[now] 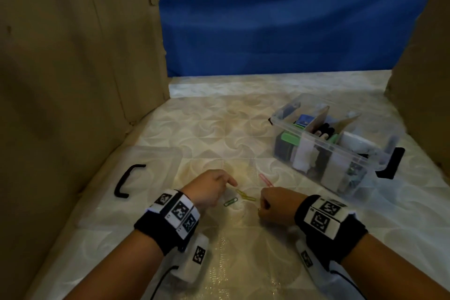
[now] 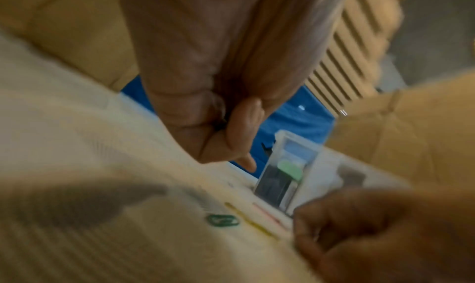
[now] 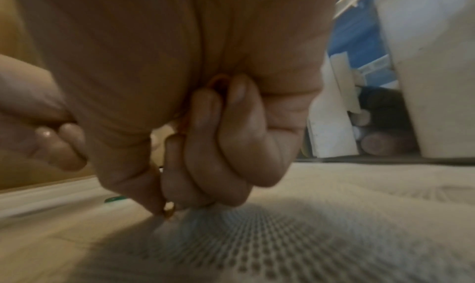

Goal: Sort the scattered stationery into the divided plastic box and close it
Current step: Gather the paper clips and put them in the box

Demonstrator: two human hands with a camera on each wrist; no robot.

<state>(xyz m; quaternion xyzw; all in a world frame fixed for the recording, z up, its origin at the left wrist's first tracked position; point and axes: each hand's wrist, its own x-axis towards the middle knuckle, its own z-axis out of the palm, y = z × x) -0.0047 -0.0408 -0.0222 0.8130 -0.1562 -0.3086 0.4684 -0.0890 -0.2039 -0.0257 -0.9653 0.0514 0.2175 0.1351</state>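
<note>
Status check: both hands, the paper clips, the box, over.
Right hand curled round orange paper clips. Left hand reaching, index out, holding nothing seen. Green clip, yellow clip, pink clip loose. Box open, lid aside.

Left hand (image 1: 210, 186) forefinger extended, right hand (image 1: 276, 204) fisted, pinching
</note>
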